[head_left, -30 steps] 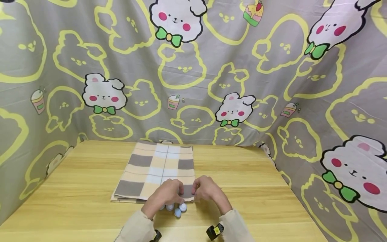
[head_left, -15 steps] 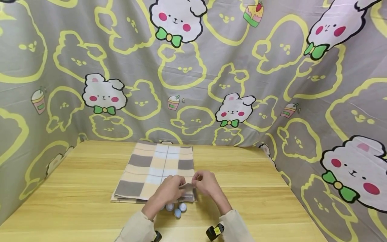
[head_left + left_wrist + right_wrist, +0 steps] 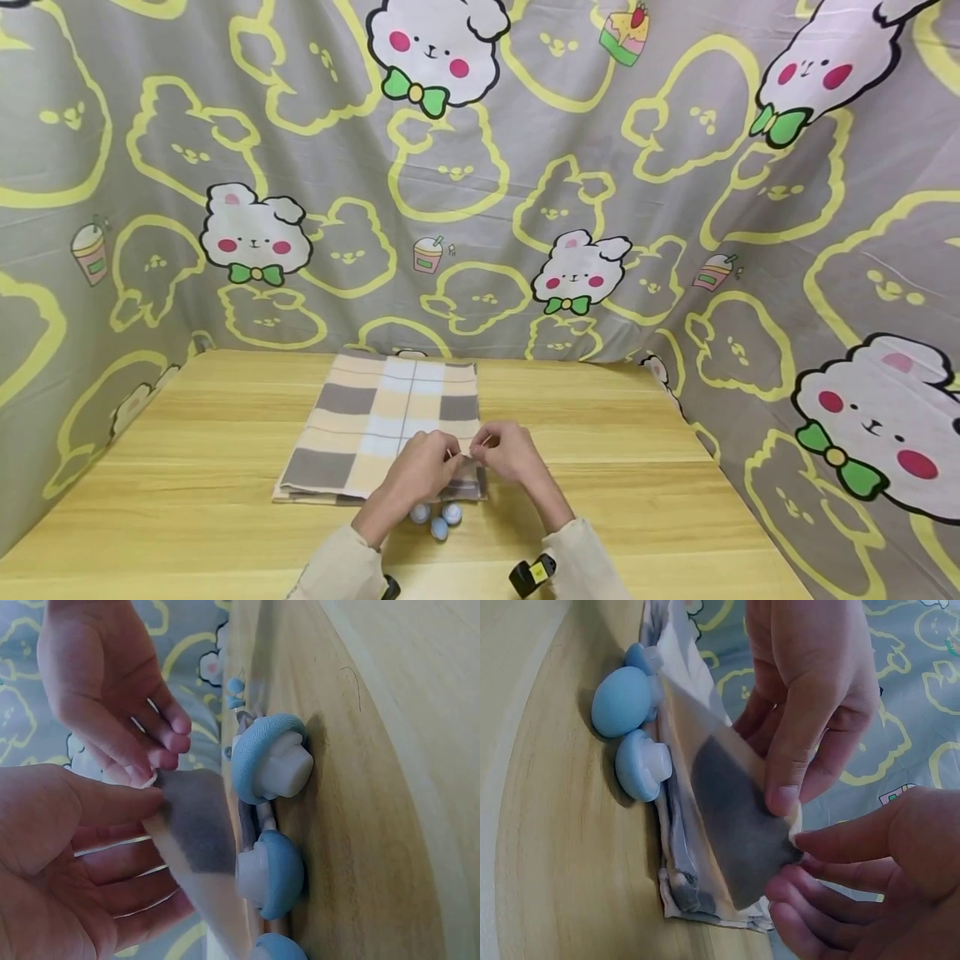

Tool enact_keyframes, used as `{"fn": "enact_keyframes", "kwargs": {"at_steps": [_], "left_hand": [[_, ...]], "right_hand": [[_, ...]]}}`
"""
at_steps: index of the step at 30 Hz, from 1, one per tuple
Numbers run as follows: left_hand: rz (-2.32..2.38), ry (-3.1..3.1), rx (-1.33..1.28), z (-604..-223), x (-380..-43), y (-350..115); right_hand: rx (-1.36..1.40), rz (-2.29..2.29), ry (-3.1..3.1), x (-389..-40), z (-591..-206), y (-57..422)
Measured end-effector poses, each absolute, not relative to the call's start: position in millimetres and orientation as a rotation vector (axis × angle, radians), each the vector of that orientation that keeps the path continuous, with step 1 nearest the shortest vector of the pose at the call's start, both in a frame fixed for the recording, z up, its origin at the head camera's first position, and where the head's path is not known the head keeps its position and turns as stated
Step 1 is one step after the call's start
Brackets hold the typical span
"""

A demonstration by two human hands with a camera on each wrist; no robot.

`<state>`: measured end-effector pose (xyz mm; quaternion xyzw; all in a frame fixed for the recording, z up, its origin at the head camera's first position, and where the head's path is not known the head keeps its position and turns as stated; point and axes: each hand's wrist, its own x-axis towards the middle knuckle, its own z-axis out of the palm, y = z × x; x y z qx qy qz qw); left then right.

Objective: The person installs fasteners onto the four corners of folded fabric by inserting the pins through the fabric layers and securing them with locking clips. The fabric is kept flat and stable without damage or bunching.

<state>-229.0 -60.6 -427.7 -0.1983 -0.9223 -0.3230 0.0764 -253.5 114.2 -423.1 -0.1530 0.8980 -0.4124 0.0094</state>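
Observation:
A folded plaid cloth [image 3: 382, 417] in beige, grey and pale blue lies on the table, its near right corner lifted. My left hand [image 3: 420, 467] pinches the raised edge, thumb on the near side, as the right wrist view shows. Close beside it, my right hand [image 3: 513, 454] pinches the very corner between thumb and index finger. Between the hands and the table, the grey patch [image 3: 739, 825] of the lifted layer hangs at a slant. Blue mushroom-shaped pieces with white stems, such as this blue piece [image 3: 281, 874], lie along the cloth's front edge; my left arm partly hides that group.
The wooden table [image 3: 637, 500] carries the cloth left of centre. A grey curtain [image 3: 480, 167] printed with rabbits and yellow outlines hangs behind it and along both sides. A black device [image 3: 532, 575] is strapped to the right wrist.
Both hands have raised the cloth's near right corner off the stack and drawn it up and slightly left. The blue pieces have stayed where they were.

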Motion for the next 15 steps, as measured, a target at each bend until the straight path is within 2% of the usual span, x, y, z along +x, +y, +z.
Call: {"fn": "enact_keyframes", "kwargs": {"at_steps": [7, 15], "left_hand": [[-0.984, -2.772, -0.564, -426.5, -228.3, -62.6], [-1.023, -2.752, -0.576, -426.3, -230.0, -62.5]], "right_hand": [[-0.544, -1.298, 2.733, -251.8, -421.3, 114.7], [-0.480, -1.322, 2.787, -251.2, -421.2, 113.0]]}}
